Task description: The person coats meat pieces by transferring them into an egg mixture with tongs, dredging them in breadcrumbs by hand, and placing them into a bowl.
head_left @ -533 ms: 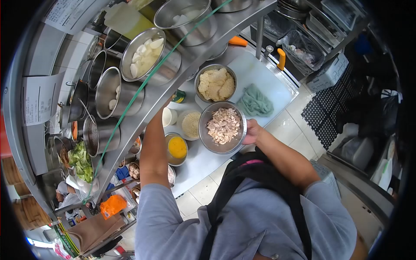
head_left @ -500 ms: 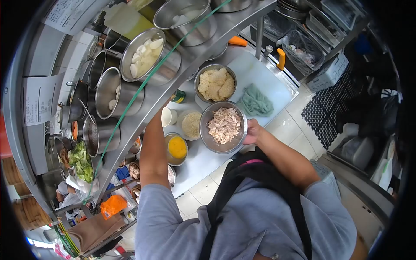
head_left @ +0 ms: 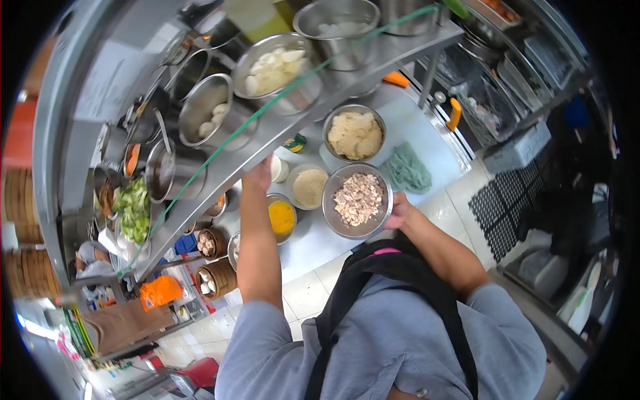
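Observation:
My right hand (head_left: 399, 212) grips the rim of a steel bowl (head_left: 334, 217) with chopped pinkish meat (head_left: 359, 199) in it. My left hand (head_left: 259, 175) reaches in under the edge of the steel shelf, which hides its fingers. Near it are a white cup (head_left: 280, 169) and a green can (head_left: 294, 143). Beside the meat bowl stand a bowl of pale grains or crumbs (head_left: 309, 187) and a bowl of beaten egg (head_left: 281, 217). Behind it, another bowl holds a pale yellow mash-like food (head_left: 355, 135).
A steel shelf (head_left: 280, 127) with several metal pots overhangs the counter on the left. A green cloth (head_left: 408, 168) lies on a pale cutting board (head_left: 443, 157). Bamboo steamers (head_left: 217, 279) stand at lower left. An orange handle (head_left: 455, 115) juts out at the board's right.
The view has shifted, so the scene sits farther right. My left hand has come partly out from behind the shelf edge. My right hand keeps its grip on the meat bowl.

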### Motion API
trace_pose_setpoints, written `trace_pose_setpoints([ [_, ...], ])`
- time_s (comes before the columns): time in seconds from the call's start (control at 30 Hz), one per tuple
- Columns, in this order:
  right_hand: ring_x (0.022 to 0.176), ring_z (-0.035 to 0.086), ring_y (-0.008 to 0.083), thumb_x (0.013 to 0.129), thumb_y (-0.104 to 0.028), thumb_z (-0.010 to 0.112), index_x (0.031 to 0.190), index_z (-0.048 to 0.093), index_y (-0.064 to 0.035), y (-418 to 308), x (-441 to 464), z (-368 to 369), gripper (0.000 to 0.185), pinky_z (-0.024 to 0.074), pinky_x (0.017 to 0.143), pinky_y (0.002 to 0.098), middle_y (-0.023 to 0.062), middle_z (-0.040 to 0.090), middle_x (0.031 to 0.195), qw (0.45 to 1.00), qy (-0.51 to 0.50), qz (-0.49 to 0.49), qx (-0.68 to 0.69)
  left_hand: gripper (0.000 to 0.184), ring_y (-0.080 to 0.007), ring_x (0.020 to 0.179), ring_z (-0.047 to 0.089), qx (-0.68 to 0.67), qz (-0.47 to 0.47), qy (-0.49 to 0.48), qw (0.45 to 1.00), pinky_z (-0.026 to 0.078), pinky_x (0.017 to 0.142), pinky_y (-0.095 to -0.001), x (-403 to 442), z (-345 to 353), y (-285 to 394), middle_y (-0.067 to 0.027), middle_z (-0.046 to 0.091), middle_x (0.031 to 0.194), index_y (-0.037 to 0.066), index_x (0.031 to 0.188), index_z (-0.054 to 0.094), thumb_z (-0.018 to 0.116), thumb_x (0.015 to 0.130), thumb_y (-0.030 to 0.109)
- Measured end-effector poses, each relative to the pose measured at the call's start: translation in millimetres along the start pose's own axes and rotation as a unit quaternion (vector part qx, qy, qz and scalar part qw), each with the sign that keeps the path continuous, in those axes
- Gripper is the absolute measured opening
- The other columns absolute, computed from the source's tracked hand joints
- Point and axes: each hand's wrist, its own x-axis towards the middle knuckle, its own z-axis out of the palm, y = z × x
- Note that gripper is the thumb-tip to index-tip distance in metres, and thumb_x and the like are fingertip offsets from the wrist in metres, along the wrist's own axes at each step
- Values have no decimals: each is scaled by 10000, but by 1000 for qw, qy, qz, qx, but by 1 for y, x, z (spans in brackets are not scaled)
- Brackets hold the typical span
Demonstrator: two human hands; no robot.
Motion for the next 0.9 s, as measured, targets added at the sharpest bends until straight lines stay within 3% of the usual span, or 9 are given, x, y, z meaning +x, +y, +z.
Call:
trace_pose_setpoints([
  [0.07,1438,425,353,681,-368,859,1566,349,-110,10,-3,-14,1053,281,1231,536,172,413,1576,1000,4,17,-6,219,-227,1037,693,75,-43,-48,995,598,937,-287,-70,-15,0,-142,687,1109,-78,1169,608,554,958,-62],
  [0.17,1444,417,360,727,-405,821,1570,341,-112,24,21,15,1014,295,1222,559,178,397,1584,999,10,26,-33,193,-192,999,694,14,-127,-82,988,591,883,-290,-177,-18,25,-126,704,1073,-33,1140,648,607,953,-6],
  [0.37,1467,380,358,759,-525,798,1583,305,-123,79,108,107,1041,281,1227,545,172,360,1606,983,-77,157,-53,220,-85,824,590,8,-58,-149,987,491,726,-209,-345,3,118,-12,618,903,-18,1167,664,662,952,29],
  [0.4,1462,385,366,775,-555,785,1580,311,-126,96,124,123,1028,292,1217,561,177,363,1602,982,-72,171,-38,245,-61,793,536,147,-11,-126,981,453,699,-198,-365,6,136,10,578,879,-5,1175,671,692,933,23],
  [0.47,1459,386,379,804,-573,752,1582,310,-136,129,158,166,996,325,1193,585,178,360,1603,970,-115,215,-16,274,-38,763,482,297,51,-86,950,415,672,-188,-405,15,176,33,537,856,7,1182,678,723,913,17],
  [0.53,1455,385,399,853,-606,693,1584,303,-148,156,183,196,947,379,1153,615,179,354,1605,953,-155,261,-8,296,-18,765,462,451,145,46,880,402,671,-181,-432,13,192,45,527,874,13,1170,691,751,881,-5],
  [0.7,1366,500,394,946,-720,473,1553,334,-115,223,253,278,869,491,1072,572,197,420,1551,935,-179,301,-49,193,-20,718,486,461,360,187,789,404,631,-187,-442,-40,245,50,565,837,-8,1062,701,713,876,-56],
  [0.83,1292,547,441,936,-756,452,1582,199,-55,254,296,309,986,518,1039,533,247,343,1571,920,-150,341,-122,93,-36,709,520,511,399,264,715,407,626,-191,-419,-60,321,25,602,790,-13,1007,689,674,917,4],
  [0.9,1250,584,415,956,-712,478,1603,150,-65,260,291,297,972,534,1015,519,243,294,1593,919,-100,339,-176,142,-52,664,480,601,436,288,604,417,604,-224,-386,-80,359,31,574,732,-15,1039,694,706,910,42],
])
